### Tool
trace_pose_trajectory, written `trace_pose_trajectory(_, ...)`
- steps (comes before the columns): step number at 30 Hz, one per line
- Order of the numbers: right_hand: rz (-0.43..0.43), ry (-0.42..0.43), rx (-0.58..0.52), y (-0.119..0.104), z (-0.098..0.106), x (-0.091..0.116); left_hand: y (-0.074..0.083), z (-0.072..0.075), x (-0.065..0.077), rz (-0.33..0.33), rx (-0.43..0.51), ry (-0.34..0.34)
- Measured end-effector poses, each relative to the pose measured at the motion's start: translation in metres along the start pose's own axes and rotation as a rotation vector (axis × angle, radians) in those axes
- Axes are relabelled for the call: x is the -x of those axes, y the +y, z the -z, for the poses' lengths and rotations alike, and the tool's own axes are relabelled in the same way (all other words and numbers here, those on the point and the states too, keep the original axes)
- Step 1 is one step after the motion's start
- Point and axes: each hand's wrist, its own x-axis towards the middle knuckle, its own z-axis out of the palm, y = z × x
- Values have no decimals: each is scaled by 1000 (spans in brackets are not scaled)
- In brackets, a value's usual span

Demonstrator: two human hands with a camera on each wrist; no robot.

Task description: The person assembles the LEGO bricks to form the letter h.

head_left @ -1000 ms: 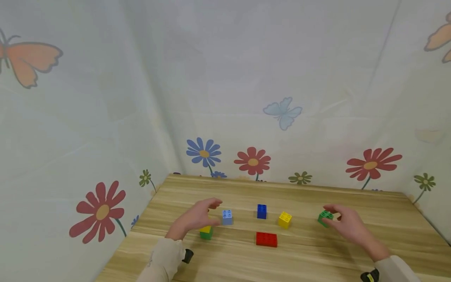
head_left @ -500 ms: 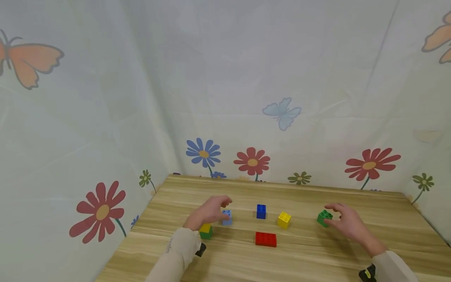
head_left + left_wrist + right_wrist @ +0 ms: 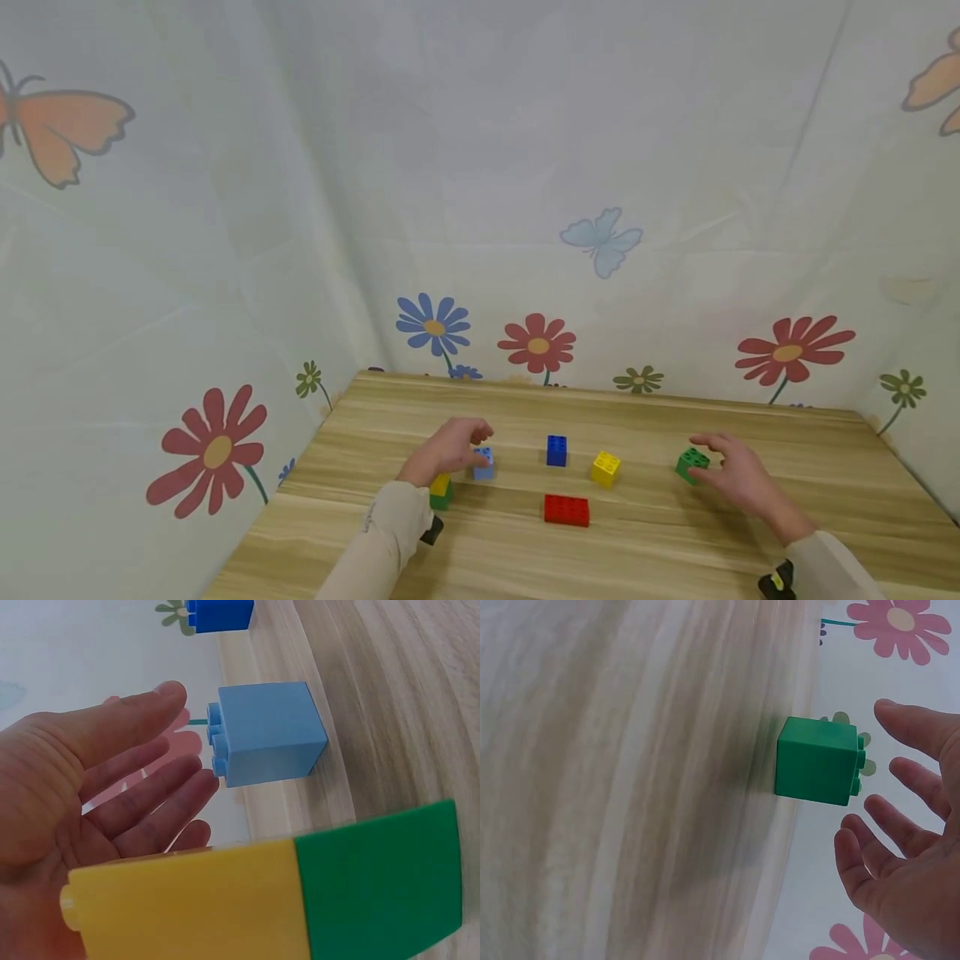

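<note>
My left hand hovers by the light blue brick, thumb and fingers parted around its studded top with nothing between them. Close below that hand stands a yellow brick stacked on a green brick; in the head view the wrist partly hides the stack. On the right, a single green brick rests on the table. My right hand is spread just over it, and the right wrist view shows the fingers apart from its studs.
Between the hands, a dark blue brick, a yellow brick and a longer red brick lie on the wooden table. A pale curtain printed with flowers and butterflies rises behind the table and along its left side.
My left hand has moved right, from over the yellow and green stack to the light blue brick, and then paused. The right hand has stayed by its green brick.
</note>
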Motion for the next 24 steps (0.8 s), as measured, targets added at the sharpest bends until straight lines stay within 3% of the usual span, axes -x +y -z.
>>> trace_pose_trajectory(16, -30, -21, -69, 8, -10, -5, 3, -6, -6, -8, -140, -18)
trace_pose_trajectory(24, -43, -27, -81, 7, -11, -5, 10, -9, -8, -19, -210, -74)
